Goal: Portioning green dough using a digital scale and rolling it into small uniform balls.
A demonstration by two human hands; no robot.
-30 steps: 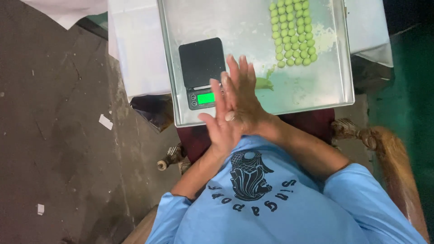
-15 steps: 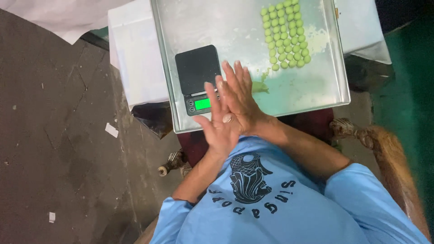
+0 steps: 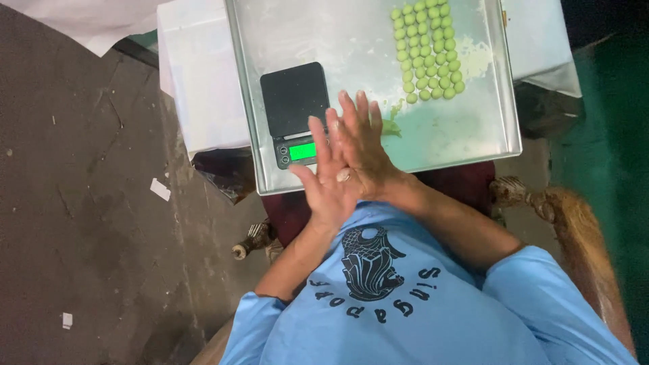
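My left hand (image 3: pixel 323 186) lies palm up over the near edge of a metal tray (image 3: pixel 351 40). My right hand (image 3: pixel 362 145) is pressed flat on top of it, fingers straight and pointing away from me. Whatever is between the palms is hidden. Just left of the hands, a small black digital scale (image 3: pixel 294 101) with a lit green display (image 3: pixel 302 151) sits on the tray. Several small green balls (image 3: pixel 427 51) lie in neat rows at the tray's far right. A smear of green dough (image 3: pixel 391 127) lies beside my right fingertips.
The tray rests on a white-covered stand (image 3: pixel 196 88). A dark concrete floor (image 3: pixel 81 203) with paper scraps lies to the left and a green floor area (image 3: pixel 608 135) to the right. A carved wooden chair arm (image 3: pixel 561 209) is at my right.
My palms stay pressed together, the right one sliding slightly over the left. The view has shifted a little, so the tray sits slightly differently in frame.
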